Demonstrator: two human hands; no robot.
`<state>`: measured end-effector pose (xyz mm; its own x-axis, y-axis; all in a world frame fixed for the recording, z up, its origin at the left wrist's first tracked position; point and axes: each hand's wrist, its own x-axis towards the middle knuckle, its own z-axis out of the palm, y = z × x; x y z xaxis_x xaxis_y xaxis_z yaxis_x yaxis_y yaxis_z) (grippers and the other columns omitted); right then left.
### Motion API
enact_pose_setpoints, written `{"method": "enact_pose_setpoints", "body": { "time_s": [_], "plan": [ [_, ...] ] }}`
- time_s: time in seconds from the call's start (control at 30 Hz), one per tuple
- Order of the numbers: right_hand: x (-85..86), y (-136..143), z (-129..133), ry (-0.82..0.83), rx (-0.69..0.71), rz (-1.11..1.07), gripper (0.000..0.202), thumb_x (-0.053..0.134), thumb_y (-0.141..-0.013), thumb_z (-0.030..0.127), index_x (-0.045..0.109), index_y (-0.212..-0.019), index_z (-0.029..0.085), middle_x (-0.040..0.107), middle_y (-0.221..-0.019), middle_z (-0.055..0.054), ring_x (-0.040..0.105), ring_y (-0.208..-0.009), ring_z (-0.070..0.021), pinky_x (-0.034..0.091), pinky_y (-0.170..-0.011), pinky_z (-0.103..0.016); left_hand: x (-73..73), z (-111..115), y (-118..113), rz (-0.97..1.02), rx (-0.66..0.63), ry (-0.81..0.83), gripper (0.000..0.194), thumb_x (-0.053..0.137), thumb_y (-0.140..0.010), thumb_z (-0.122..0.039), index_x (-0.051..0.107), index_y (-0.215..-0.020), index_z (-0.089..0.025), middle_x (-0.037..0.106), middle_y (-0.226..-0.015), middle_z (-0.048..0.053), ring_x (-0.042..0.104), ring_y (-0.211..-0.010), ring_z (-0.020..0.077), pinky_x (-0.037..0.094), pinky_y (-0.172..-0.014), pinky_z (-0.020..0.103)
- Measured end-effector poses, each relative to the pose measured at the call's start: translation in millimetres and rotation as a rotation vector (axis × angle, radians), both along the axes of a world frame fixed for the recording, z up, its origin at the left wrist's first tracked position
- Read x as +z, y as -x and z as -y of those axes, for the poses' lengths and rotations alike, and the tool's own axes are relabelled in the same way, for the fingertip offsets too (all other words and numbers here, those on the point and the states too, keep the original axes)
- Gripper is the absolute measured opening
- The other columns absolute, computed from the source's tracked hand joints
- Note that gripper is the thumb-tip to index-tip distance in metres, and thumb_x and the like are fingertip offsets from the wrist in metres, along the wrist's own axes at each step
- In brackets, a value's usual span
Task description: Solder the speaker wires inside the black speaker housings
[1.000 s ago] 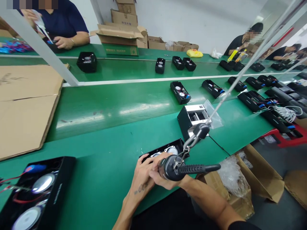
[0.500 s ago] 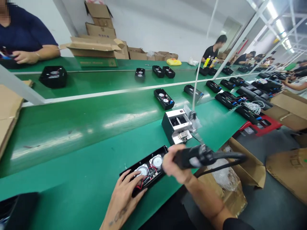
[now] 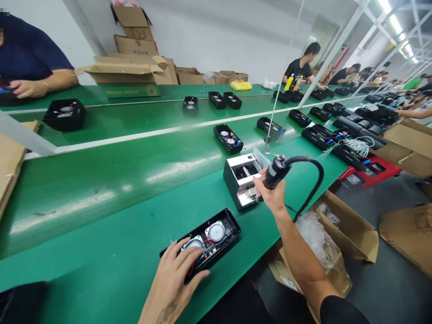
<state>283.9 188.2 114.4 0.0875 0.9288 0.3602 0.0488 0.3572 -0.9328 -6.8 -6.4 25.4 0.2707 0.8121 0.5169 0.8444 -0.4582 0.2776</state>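
Observation:
An open black speaker housing (image 3: 232, 223) lies on the green bench, with two round speakers (image 3: 216, 231) and red wires inside. My left hand (image 3: 175, 272) rests over its near left end, fingers spread across the rim and one speaker. Farther right, my right hand (image 3: 272, 193) is wrapped round a black corded electric screwdriver (image 3: 277, 172). The tool is at the right side of a silver and black box-shaped machine (image 3: 232, 182); its tip is hidden behind my hand and the machine.
Another open housing (image 3: 228, 139) lies behind the machine. A dark housing (image 3: 23, 302) sits at the near left corner. Many housings line the right. Cardboard boxes (image 3: 354, 229) stand below the bench's right edge. A person (image 3: 33, 54) works across at the left.
My right hand has moved up and away from the housing to the machine, carrying the screwdriver. My left hand has stayed on the housing.

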Motion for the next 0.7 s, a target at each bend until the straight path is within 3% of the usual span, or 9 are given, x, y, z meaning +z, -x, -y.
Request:
{"method": "enact_pose_setpoints", "body": {
  "time_s": [0.17,0.27,0.4,0.7],
  "plan": [
    [-4.4,-5,32,0.148,0.227,-0.073,0.029,0.086,-0.086,0.033,0.063,-0.101,0.024,0.054,-0.051,0.012,0.044,-0.038,-0.0102,0.041,-0.042,-0.026,-7.0,-3,-16,-0.096,-0.024,0.124,0.038,0.084,-0.09,-0.045,0.073,-0.123,-0.029,0.082,-0.113,0.004,0.071,-0.125,0.0387,0.053,-0.112,0.063],
    [-3.9,0,60,0.097,0.336,-0.243,0.025,0.081,-0.093,0.03,0.061,-0.107,0.028,0.052,-0.055,0.013,0.042,-0.036,-0.0086,0.04,-0.04,-0.024,-8.3,-3,-27,-0.105,-0.002,0.176,0.036,0.085,-0.088,-0.036,0.074,-0.121,-0.029,0.082,-0.107,0.003,0.071,-0.122,0.0375,0.05,-0.117,0.064],
    [-2.3,18,90,-0.022,0.42,-0.382,0.021,0.072,-0.099,0.029,0.058,-0.113,0.037,0.047,-0.057,0.014,0.039,-0.036,-0.0091,0.036,-0.039,-0.021,-4.9,-4,-34,-0.113,0.023,0.188,0.017,0.073,-0.096,-0.025,0.075,-0.113,-0.029,0.083,-0.099,0.001,0.072,-0.12,0.0327,0.045,-0.122,0.062],
    [-28.4,52,101,-0.033,0.497,-0.271,0.023,0.072,-0.1,0.034,0.053,-0.114,0.035,0.052,-0.057,0.011,0.041,-0.038,-0.0117,0.04,-0.043,-0.026,2.8,-4,-36,-0.142,0.015,0.203,0.018,0.066,-0.098,-0.021,0.073,-0.112,-0.029,0.083,-0.101,0.0,0.072,-0.117,0.0298,0.042,-0.124,0.058]
  ]
}}
